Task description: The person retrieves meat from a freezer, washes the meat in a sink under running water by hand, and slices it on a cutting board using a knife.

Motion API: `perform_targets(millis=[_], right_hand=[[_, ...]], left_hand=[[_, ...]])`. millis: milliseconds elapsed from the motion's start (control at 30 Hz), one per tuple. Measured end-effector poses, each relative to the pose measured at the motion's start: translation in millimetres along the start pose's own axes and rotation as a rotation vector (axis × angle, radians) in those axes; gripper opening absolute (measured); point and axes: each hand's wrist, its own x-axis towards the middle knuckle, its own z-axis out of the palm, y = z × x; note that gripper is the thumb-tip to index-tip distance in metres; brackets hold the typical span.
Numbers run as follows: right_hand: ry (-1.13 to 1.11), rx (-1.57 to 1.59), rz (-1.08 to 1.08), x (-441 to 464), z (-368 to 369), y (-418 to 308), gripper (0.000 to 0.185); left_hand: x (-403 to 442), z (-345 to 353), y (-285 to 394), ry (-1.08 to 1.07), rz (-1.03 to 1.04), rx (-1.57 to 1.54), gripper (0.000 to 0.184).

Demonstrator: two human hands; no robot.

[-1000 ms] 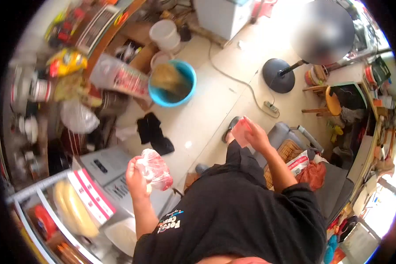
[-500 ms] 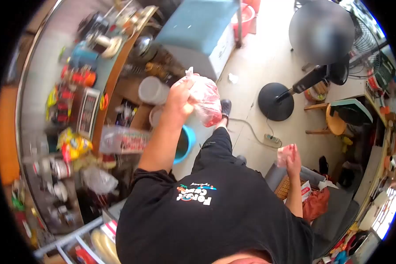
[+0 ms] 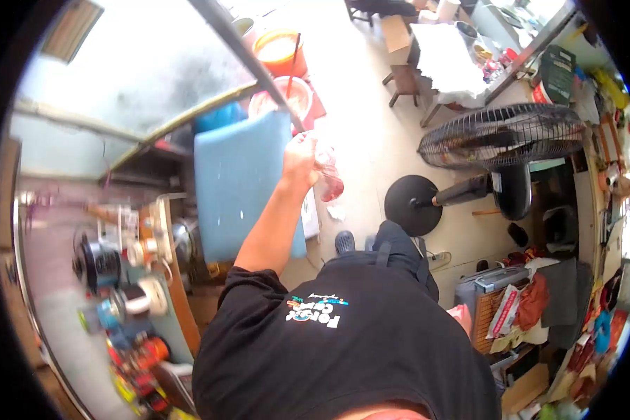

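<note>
Plainly, the reddish bag hangs from the left fingers

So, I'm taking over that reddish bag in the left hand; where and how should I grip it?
Probably cup the reddish bag at its bulging free end, coming from the right: the left hand covers its opposite side.
</note>
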Motion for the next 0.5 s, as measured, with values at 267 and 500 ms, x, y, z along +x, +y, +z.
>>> perform_targets(millis=[267,500], right_hand=[[0.111,0.366,0.141,37.1,120.6,-62.5,0.050],[0.087,0.601,0.407,108.8,185.4,-207.4,0.033]], left_hand=[[276.0,11.9,28.3,-0.100,0.097,0.104,0.004],[463.6,69.4,79.0,-0.123,-0.156,0.051,0.015]])
